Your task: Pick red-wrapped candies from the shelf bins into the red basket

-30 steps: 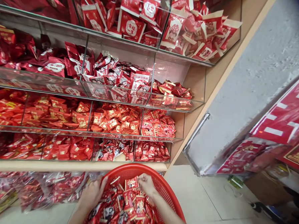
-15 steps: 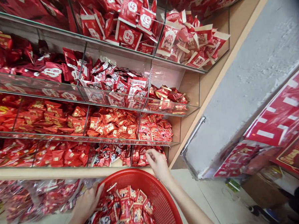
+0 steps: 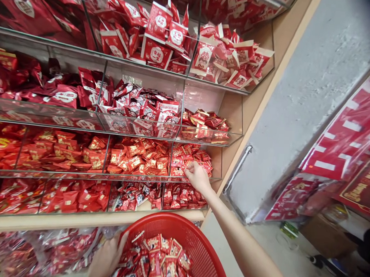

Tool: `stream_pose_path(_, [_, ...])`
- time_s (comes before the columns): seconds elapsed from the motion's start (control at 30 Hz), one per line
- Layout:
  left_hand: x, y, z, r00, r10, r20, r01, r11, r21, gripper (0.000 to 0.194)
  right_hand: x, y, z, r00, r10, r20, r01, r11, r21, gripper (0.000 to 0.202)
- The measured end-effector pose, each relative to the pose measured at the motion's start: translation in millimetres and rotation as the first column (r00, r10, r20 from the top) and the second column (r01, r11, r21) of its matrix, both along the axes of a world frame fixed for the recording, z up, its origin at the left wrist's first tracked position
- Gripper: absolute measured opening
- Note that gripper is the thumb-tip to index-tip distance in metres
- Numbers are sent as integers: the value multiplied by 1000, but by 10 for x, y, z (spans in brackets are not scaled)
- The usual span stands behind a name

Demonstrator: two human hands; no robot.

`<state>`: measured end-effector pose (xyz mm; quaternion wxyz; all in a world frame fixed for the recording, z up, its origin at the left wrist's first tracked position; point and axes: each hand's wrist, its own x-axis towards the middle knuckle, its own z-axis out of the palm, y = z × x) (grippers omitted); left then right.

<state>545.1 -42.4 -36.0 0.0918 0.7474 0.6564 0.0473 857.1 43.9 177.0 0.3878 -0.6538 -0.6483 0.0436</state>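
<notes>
A red plastic basket (image 3: 208,255) stands in front of the shelves, filled with small red wrapped packets (image 3: 160,257). My left hand (image 3: 109,252) grips the basket's left rim, thumb over the edge. Up at the right-hand compartment of the second shelf from the bottom is my right hand (image 3: 198,176), fingers curled together against the small red packets (image 3: 186,151) there. Whether a packet is between those fingers I cannot make out. Below that hand, another compartment holds dark red packets (image 3: 182,195).
Clear dividers and front lips (image 3: 135,132) split the shelves into compartments of red packets. A wooden side panel (image 3: 261,101) and a grey wall (image 3: 303,74) border them on the right. Bagged red goods (image 3: 64,250) lie under the bottom shelf. A cardboard box (image 3: 325,237) sits on the floor.
My right hand has risen from the bottom shelf's right compartment to the one above it. My left hand stays on the basket rim. The view has shifted slightly.
</notes>
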Motion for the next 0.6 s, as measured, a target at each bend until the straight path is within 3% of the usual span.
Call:
stream_pose_path(0.13, [-3,-10,8,1000,4,31,-3,1000,-19,53,33,81,-9,964,75,-254,-85,996,-28,17])
stream_pose_path(0.33, [-4,0,-14,999,-48,-14,48,999,23,56,20,102,43,772,126,-624,-222,972,-78,23])
stream_pose_path(0.47, [-17,7,-17,997,-66,-30,67,997,26,55,-46,58,88,725,110,-679,-276,951,-141,20])
stream_pose_path(0.6, [-12,-6,1,999,-38,-15,38,999,9,52,-63,13,89,715,180,-675,-328,940,-98,23])
